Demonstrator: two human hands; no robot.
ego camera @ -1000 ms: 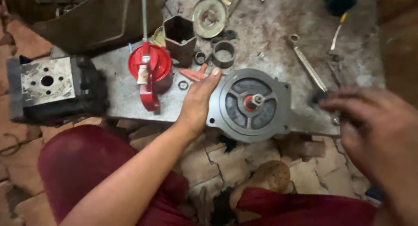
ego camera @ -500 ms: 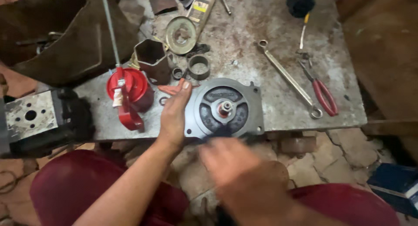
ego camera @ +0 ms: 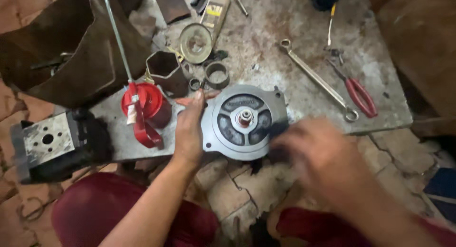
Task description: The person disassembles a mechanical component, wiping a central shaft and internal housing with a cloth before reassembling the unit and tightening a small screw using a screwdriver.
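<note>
A round grey metal housing (ego camera: 242,121) with a short shaft in its centre lies at the near edge of a worn metal plate (ego camera: 285,42). My left hand (ego camera: 190,125) grips the housing's left rim, with the fingers pointing away from me. My right hand (ego camera: 323,156) is blurred with motion at the housing's right side. Its fingers close around a small dark piece (ego camera: 278,132) that touches the rim. What that dark piece is I cannot tell.
A red oil can (ego camera: 145,109) with a long thin spout stands left of my left hand. Behind the housing are a hexagonal tube (ego camera: 164,68), metal rings (ego camera: 217,75) and a round disc (ego camera: 195,42). A spanner (ego camera: 316,78) and red-handled pliers (ego camera: 358,92) lie right. A black block (ego camera: 52,142) sits far left.
My right hand came from the far right, swept down across the front of the housing, and is now at its right rim. My left hand stayed on the housing.
</note>
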